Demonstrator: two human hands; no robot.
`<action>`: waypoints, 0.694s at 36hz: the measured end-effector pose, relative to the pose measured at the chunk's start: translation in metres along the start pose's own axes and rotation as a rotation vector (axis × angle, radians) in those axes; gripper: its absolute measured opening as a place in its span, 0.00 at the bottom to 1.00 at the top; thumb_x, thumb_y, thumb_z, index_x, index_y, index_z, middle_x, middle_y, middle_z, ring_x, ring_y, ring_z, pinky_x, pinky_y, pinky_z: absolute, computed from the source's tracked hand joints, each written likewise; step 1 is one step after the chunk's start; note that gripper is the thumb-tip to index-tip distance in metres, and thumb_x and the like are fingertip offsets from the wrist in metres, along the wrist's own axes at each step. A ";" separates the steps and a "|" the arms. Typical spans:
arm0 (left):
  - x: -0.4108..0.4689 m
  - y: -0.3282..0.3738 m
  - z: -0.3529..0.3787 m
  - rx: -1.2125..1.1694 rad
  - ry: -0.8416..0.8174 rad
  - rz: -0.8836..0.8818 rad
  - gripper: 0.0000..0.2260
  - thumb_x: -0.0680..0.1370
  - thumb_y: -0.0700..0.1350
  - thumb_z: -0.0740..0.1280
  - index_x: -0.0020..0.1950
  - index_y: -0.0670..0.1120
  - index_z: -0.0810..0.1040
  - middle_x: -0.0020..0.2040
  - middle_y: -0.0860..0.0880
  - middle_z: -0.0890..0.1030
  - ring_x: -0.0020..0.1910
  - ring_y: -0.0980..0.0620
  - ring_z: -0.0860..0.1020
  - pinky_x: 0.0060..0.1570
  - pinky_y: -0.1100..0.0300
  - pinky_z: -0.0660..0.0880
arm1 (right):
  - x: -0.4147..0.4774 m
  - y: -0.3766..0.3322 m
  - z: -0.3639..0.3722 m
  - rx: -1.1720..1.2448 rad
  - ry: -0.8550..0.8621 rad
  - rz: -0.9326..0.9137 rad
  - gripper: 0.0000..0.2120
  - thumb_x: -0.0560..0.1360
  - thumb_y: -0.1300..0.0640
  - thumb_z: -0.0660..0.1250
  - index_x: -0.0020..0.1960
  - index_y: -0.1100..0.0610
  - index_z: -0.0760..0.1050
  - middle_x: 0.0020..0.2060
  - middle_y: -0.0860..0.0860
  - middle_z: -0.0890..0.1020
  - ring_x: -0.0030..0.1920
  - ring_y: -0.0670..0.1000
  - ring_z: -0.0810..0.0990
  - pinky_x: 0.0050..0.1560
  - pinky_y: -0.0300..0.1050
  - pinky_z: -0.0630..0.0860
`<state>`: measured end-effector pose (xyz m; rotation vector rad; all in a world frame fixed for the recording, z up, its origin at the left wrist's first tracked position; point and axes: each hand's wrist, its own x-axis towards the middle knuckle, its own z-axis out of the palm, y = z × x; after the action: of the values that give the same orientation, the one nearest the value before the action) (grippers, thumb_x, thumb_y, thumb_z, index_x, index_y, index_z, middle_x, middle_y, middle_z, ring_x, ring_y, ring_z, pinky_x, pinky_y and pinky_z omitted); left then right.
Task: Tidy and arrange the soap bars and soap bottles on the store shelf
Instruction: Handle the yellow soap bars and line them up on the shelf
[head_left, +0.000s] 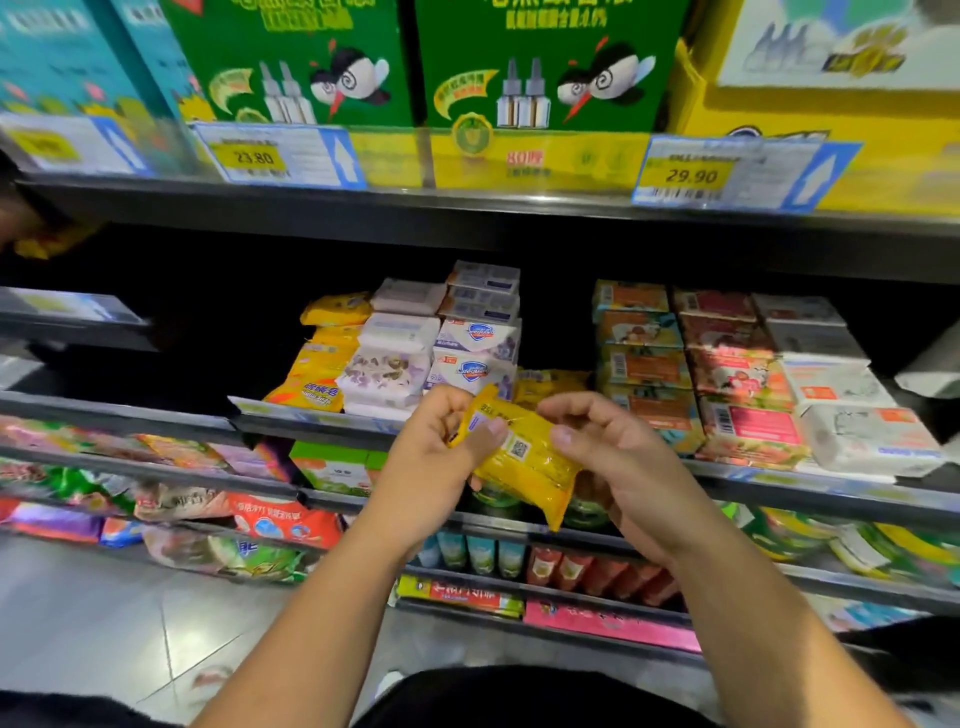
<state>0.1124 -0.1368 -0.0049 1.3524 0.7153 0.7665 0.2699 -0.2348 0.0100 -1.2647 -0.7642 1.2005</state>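
Left hand (441, 457) and right hand (618, 462) are both gripping a yellow plastic-wrapped soap bar (524, 462), hovering before the dark metal shelf's (311, 415) front edge. Stacks are leaning unevenly, so tidying is looking only partly done.

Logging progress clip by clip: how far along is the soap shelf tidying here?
Looks done: the boxed soap stacks on the right stand in fairly even columns. In hand: the left hand and right hand hold one yellow soap pack in front of the shelf, not yet placed. Left: the yellow packs at the row's left end slump unevenly, and the white packs beside them sit crooked.
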 end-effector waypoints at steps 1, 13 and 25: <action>0.000 0.000 0.002 -0.024 0.007 -0.010 0.07 0.78 0.41 0.71 0.48 0.44 0.73 0.39 0.46 0.79 0.35 0.51 0.75 0.33 0.55 0.71 | -0.002 -0.001 -0.002 -0.009 -0.010 -0.008 0.18 0.69 0.54 0.71 0.58 0.55 0.79 0.45 0.43 0.84 0.44 0.45 0.84 0.39 0.39 0.79; 0.007 -0.007 0.001 0.204 -0.223 0.089 0.27 0.69 0.47 0.78 0.64 0.65 0.75 0.62 0.46 0.77 0.57 0.51 0.79 0.54 0.52 0.79 | -0.009 -0.004 -0.021 0.309 0.078 -0.012 0.08 0.73 0.57 0.66 0.49 0.59 0.78 0.46 0.59 0.83 0.40 0.56 0.83 0.34 0.42 0.80; 0.006 -0.008 0.007 -0.011 -0.076 0.150 0.09 0.71 0.40 0.70 0.46 0.42 0.72 0.38 0.53 0.79 0.40 0.54 0.78 0.42 0.61 0.78 | -0.012 0.010 -0.029 0.079 -0.273 -0.042 0.41 0.60 0.43 0.83 0.69 0.49 0.75 0.67 0.54 0.77 0.68 0.59 0.76 0.66 0.56 0.76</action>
<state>0.1224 -0.1366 -0.0127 1.4295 0.5538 0.8316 0.2916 -0.2554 -0.0033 -1.0264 -0.9271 1.3729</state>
